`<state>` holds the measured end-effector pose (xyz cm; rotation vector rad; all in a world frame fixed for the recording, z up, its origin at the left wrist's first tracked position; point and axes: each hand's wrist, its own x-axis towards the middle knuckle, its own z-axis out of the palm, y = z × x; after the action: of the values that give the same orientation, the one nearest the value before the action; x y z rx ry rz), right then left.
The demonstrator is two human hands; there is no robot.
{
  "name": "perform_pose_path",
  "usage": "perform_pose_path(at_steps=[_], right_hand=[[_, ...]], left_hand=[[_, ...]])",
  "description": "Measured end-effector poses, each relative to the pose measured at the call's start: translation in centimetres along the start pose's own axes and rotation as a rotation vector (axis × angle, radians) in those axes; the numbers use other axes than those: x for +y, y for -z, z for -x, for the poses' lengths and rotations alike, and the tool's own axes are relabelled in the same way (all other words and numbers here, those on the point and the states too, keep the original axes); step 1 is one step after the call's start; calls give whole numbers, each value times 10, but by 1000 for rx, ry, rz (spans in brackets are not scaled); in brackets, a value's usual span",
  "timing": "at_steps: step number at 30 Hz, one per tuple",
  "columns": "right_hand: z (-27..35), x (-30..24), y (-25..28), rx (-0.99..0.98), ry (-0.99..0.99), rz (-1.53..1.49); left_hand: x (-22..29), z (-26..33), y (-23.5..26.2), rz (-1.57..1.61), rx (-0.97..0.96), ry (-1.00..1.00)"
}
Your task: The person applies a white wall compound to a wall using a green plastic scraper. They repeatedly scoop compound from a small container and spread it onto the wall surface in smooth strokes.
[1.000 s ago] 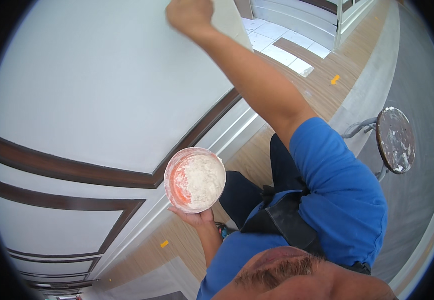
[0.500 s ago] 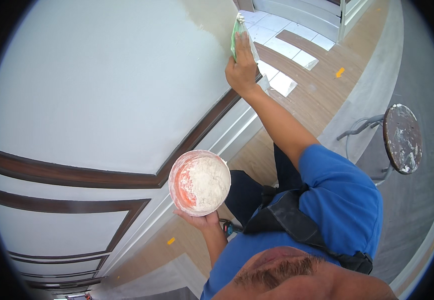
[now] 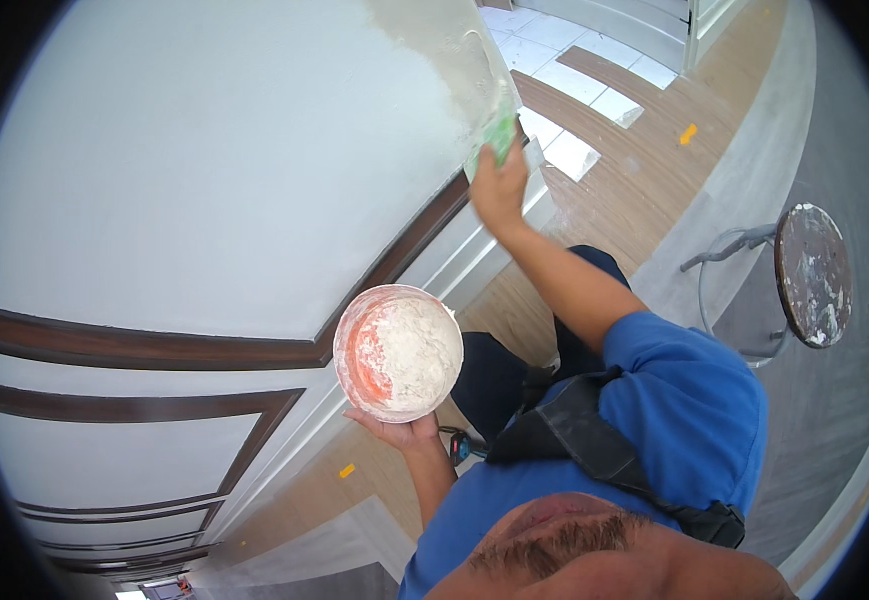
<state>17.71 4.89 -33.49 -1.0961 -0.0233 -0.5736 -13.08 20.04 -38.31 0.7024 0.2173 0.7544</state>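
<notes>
Against the right-hand edge of a white wall (image 3: pixel 205 180), just above its dark brown trim (image 3: pixel 155 348), the person's right hand (image 3: pixel 501 188) grips a green scraper (image 3: pixel 496 142). Its fingers are closed around the scraper, though blur hides exactly how they sit. The scraper's flat side appears to lie on the wall, and a beige smear (image 3: pixel 445 55) spreads over the surface beyond it, up toward the top of the view.

Lower down, in front of the body, the left hand (image 3: pixel 395 428) holds a round bowl (image 3: pixel 349 352) from below, palm up, the thumb side hidden beneath it. Thick off-white paste (image 3: pixel 417 350) fills most of the bowl, leaving some of the orange inner wall showing on the left.

Near the left forearm is a teal and black object (image 3: pixel 462 447), too small to identify. Off to the right stands a stool (image 3: pixel 815 276) with a dark round seat splashed white. White tiles (image 3: pixel 527 52) show beyond the wall's edge, beside wood-look flooring (image 3: pixel 645 190).
</notes>
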Motion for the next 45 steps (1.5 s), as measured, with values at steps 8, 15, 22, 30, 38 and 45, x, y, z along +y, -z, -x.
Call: perform_pose_path(at_steps=[8, 15, 22, 30, 38, 45], right_hand=[[-83, 3, -6, 196, -342, -507], [-121, -28, -53, 308, -382, -430], [-136, -56, -106, 251, 380, 117], [4, -112, -81, -455, 531, 36], [-6, -65, 36, -286, -480, -588], [7, -72, 82, -541, -265, -220]], left_hand=[[0, 1, -2, -23, 24, 18], [1, 7, -4, 23, -10, -13], [-4, -1, -6, -8, -41, 11], [1, -8, -6, 35, -57, 60], [1, -7, -18, -11, -37, 48], [-8, -22, -45, 18, -41, 57]])
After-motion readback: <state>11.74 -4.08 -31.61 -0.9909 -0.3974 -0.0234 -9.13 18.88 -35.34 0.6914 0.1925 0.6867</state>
